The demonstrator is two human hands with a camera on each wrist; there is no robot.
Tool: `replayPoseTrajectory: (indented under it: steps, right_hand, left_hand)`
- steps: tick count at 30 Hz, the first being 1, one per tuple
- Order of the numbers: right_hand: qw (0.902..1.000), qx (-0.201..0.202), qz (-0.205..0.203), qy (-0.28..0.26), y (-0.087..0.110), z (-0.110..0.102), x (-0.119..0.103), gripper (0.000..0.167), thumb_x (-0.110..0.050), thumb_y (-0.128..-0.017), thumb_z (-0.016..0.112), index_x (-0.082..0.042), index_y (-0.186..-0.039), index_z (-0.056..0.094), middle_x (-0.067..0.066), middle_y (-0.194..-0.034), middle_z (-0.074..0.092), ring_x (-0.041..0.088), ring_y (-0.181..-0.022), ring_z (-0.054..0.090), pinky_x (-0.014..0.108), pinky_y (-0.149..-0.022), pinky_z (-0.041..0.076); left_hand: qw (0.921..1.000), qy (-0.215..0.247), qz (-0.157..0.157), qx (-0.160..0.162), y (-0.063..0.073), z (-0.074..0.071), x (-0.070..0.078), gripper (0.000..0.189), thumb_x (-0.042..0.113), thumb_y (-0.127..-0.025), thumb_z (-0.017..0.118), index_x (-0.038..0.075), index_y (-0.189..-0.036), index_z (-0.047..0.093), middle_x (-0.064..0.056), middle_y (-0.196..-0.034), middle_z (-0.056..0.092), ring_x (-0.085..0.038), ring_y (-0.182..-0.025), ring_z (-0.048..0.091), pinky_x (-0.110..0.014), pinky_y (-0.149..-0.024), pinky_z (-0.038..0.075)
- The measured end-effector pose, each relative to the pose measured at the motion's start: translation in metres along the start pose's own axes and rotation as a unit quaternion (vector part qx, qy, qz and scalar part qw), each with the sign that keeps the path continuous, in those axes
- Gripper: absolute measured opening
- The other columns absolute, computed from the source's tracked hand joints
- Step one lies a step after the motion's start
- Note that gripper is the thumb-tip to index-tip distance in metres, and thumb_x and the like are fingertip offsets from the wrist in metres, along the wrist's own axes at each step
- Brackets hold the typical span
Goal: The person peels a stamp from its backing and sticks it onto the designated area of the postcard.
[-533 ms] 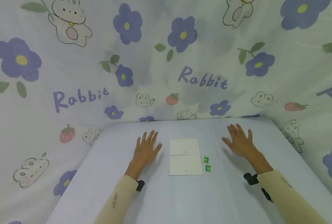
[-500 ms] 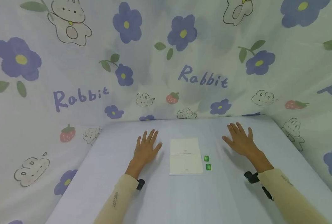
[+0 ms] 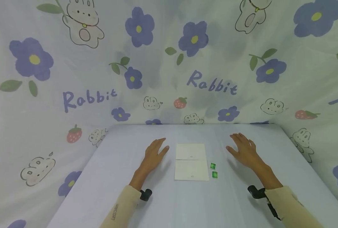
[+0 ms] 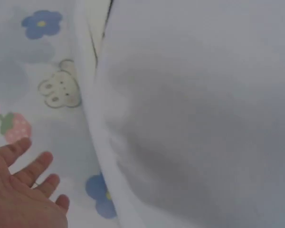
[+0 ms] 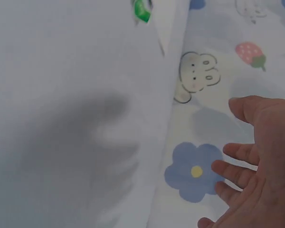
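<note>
Nearest us, two beige sleeves, left (image 3: pixel 121 207) and right (image 3: pixel 295 207), ran off the near edge of the head view, so we saw the forearms only in part. A black device sat at each wrist, left (image 3: pixel 146 194) and right (image 3: pixel 256 192).

Farther in, on the white table (image 3: pixel 214 205), we noted a near white panel (image 3: pixel 191 169) and a far white panel (image 3: pixel 190 151), meeting at a dark line; we could not tell whether they were two pieces or one folded. Their small print was illegible to us. Just right of them lay a near green square (image 3: pixel 215 174) and a far green square (image 3: pixel 213 166).

We recorded the left hand (image 3: pixel 153 155) left of the panels and the right hand (image 3: pixel 245 152) right of the squares, both apart from them and raised over their shadows, fingers loose and holding nothing. In the head view the left fingers overlapped; the left wrist view cut off most of its thumb. A blurred green piece was clipped atop the right wrist view.

Beyond the table we saw a printed backdrop (image 3: pixel 160 72).
</note>
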State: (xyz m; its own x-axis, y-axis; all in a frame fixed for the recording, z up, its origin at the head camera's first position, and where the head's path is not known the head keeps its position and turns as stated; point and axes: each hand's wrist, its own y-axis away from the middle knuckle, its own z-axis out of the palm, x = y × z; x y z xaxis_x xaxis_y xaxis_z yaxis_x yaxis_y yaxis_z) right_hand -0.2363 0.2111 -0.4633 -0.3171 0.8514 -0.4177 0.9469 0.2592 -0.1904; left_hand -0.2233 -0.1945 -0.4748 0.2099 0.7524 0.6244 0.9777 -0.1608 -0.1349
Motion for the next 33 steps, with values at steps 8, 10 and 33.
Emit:
replayPoseTrajectory:
  steps: [8,10,33]
  right_hand:
    - [0.9950,0.018,0.008,-0.098,0.015,0.006,-0.013,0.049,-0.026,-0.098,0.065,0.002,-0.137,0.053,0.028,-0.144,0.042,0.050,-0.135,0.033,0.075,-0.102,0.024]
    - [0.9924,0.014,0.017,-0.121,0.021,0.008,-0.016,0.049,-0.028,-0.099,0.065,0.000,-0.137,0.054,0.027,-0.145,0.042,0.050,-0.136,0.031,0.076,-0.102,0.022]
    - [0.9778,0.079,0.027,-0.192,0.059,0.038,-0.027,0.032,-0.017,-0.092,0.074,-0.006,-0.122,0.068,0.009,-0.113,0.059,0.028,-0.106,0.056,0.049,-0.086,0.047]
  left_hand:
    - [0.9924,0.115,-0.013,0.043,0.003,0.002,0.024,0.054,0.050,-0.100,0.056,0.023,-0.146,0.051,-0.002,-0.143,0.051,-0.026,-0.136,0.042,-0.056,-0.110,0.034]
    - [0.9905,0.126,-0.009,0.053,0.004,0.004,0.027,0.050,0.044,-0.100,0.059,0.022,-0.144,0.053,-0.001,-0.139,0.054,-0.024,-0.133,0.046,-0.052,-0.109,0.036]
    - [0.9697,0.229,0.010,0.084,0.016,0.036,0.028,0.039,0.035,-0.097,0.067,0.021,-0.133,0.062,-0.002,-0.123,0.061,-0.018,-0.115,0.056,-0.043,-0.100,0.046]
